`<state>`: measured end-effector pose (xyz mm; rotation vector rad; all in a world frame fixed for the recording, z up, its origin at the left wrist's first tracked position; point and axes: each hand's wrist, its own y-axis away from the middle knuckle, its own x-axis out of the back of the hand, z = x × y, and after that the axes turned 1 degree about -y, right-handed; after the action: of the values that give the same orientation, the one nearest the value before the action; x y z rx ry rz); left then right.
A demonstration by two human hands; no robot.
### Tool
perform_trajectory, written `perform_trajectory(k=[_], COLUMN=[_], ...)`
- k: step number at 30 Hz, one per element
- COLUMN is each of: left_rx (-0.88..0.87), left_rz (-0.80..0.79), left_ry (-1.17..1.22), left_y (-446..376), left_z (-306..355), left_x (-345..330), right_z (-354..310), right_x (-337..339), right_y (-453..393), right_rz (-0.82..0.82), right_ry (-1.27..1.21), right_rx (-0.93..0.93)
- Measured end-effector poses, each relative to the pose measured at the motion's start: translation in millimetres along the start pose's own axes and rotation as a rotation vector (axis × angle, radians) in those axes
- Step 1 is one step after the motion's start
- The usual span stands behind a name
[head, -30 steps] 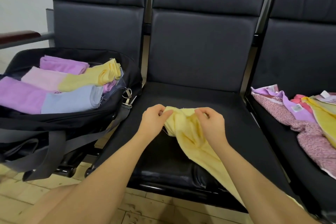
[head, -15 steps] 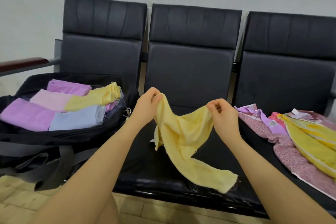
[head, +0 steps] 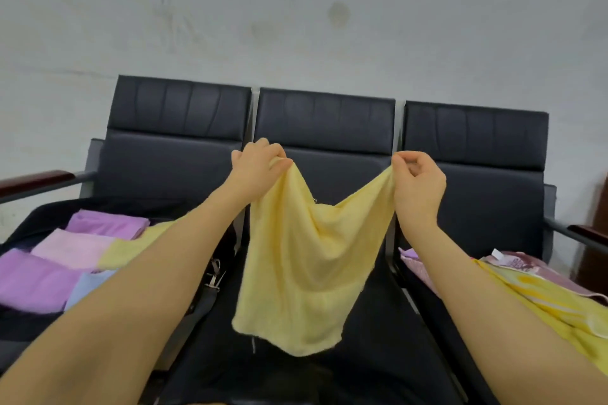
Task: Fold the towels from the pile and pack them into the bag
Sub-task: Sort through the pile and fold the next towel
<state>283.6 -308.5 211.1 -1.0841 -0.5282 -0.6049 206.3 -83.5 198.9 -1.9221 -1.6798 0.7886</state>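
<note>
I hold the pale yellow towel (head: 306,260) up above the middle seat (head: 378,355); it hangs free. My left hand (head: 256,171) pinches its left top corner, my right hand (head: 418,184) pinches the right one. At the left, the open bag (head: 29,322) holds folded towels (head: 65,260). At the right lies the pile (head: 539,293).

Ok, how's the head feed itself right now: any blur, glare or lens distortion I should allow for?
Head view: lighting is flat and even, with no glare; the yellow towel pinched by the left hand and right hand reads fairly sharp; the forearms at the lower edge look oversized and stretched by the wide-angle lens; the bag and the towel pile sit cropped at the side edges.
</note>
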Motion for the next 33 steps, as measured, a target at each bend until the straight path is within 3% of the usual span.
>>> perform_trajectory(k=[7,11,16,24,30,33], left_rx=[-0.038,-0.051,-0.115,-0.130,0.039,0.043], left_rz=[-0.004,-0.066,-0.128,-0.250,-0.213,-0.198], left_ry=[0.091,0.193,0.292,0.351,0.401,0.296], left_y=[3.0,5.5,2.5,8.1,20.4,23.4], left_z=[12.1,26.4,44.1,27.5,-1.3,-6.3], left_x=[-0.1,-3.4,-3.2,-16.2,-29.9,-35.8], right_z=[7.0,6.4,15.9,32.5,49.0,54.3], right_x=[-0.8,-9.3,-27.7,-34.6,-31.3,-31.1], right_y=[-0.6,5.4,19.5,18.4,25.2,28.5], right_rz=[-0.057,-0.256,-0.509,-0.404,-0.456,-0.454], right_ry=[-0.012,-0.055,0.100,0.016,0.088,0.110], right_rx=[-0.065,-0.145,-0.048,0.031,-0.024,-0.029])
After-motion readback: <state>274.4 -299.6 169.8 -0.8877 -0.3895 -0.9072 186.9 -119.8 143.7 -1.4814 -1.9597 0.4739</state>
